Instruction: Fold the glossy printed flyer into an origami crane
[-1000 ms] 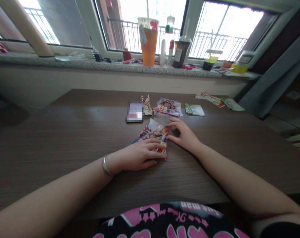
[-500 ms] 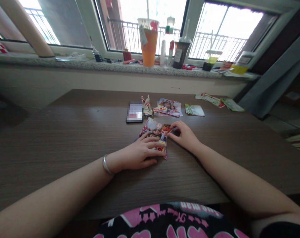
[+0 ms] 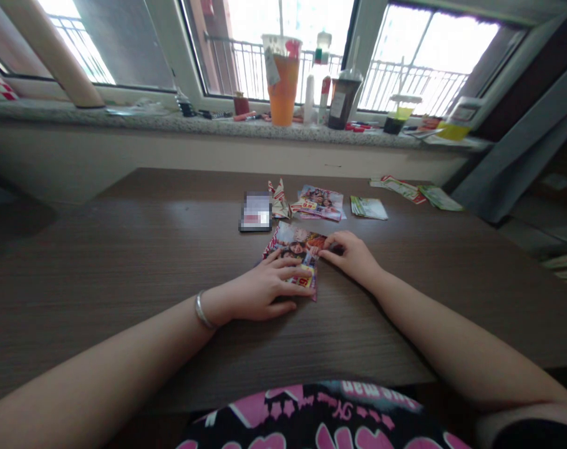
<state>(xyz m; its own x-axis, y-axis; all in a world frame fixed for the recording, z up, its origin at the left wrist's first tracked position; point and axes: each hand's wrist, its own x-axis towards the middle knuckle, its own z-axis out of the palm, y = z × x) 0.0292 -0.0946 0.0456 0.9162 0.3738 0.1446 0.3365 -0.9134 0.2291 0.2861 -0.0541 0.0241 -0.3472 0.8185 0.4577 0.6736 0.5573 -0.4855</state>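
Observation:
A colourful printed leaflet, partly folded, lies on the brown wooden table in front of me. My left hand, with a silver bracelet at the wrist, lies flat on its near half with fingers spread. My right hand is at the leaflet's right edge, fingers curled and pinching the paper there.
Behind the leaflet lie a dark phone, a crumpled scrap, another printed leaflet and more leaflets further right. An orange drink cup, a dark drink cup and small bottles stand on the window sill.
My right hand has drawn in to the leaflet's right edge and curled its fingers onto the paper. My left hand has stayed pressed on the leaflet.

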